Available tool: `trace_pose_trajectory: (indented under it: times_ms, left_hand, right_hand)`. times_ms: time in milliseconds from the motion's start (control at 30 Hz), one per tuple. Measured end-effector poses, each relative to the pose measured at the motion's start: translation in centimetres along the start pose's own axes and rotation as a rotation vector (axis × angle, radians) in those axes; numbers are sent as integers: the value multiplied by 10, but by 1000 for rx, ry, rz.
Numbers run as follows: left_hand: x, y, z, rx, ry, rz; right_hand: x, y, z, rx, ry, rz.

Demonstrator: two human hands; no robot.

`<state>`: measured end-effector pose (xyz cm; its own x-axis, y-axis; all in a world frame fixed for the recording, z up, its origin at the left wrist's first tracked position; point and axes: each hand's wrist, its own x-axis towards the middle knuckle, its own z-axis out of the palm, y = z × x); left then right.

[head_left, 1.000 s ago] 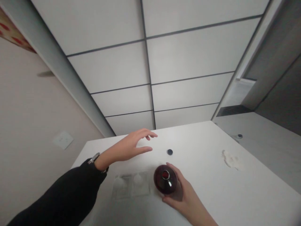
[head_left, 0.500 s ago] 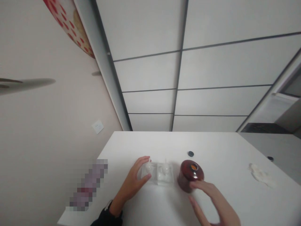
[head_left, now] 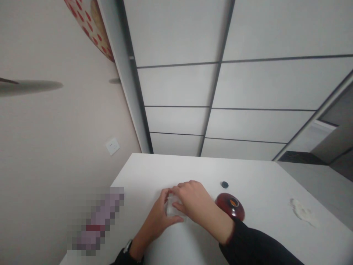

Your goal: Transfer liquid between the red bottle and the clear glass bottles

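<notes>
A clear plastic box [head_left: 171, 208] lies on the white table [head_left: 261, 235], mostly covered by both hands. My left hand [head_left: 158, 219] wraps its left side with thumb and fingers on it. My right hand [head_left: 194, 202] reaches across from the right and rests on top of the box, fingers bent over it. A dark red round bottle [head_left: 230, 206] with an open mouth stands just right of my right wrist, untouched. A small dark cap [head_left: 225, 184] lies behind the bottle.
A crumpled white tissue [head_left: 303, 213] lies at the table's right side. A wall socket [head_left: 112, 146] is on the beige wall at left. A blurred patch [head_left: 95, 222] sits by the table's left edge. White panels rise behind the table.
My right hand let go of the red bottle and moved left onto the clear box. My left hand came down from the air and took the box's left side.
</notes>
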<state>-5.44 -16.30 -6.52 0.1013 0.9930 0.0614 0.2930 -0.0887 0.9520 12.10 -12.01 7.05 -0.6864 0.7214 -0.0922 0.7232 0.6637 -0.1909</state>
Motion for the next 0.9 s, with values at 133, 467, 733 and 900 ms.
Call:
trace_pose_trajectory:
  times_ms: [133,467,733,900]
  left_hand:
    - [1,-10,0,87,-30,7]
    - [4,-14,-1,125,-43,61]
    - [5,-19,-2,152,-45,81]
    - [6,-19,-1,174,-28,107]
  right_hand:
    - [-7,4,-16,52,-25,-21]
    - [-15,18,-38,182,35,-24]
    - [-16,15,-37,237,59,-11]
    - [-14,9,-34,274,85,10]
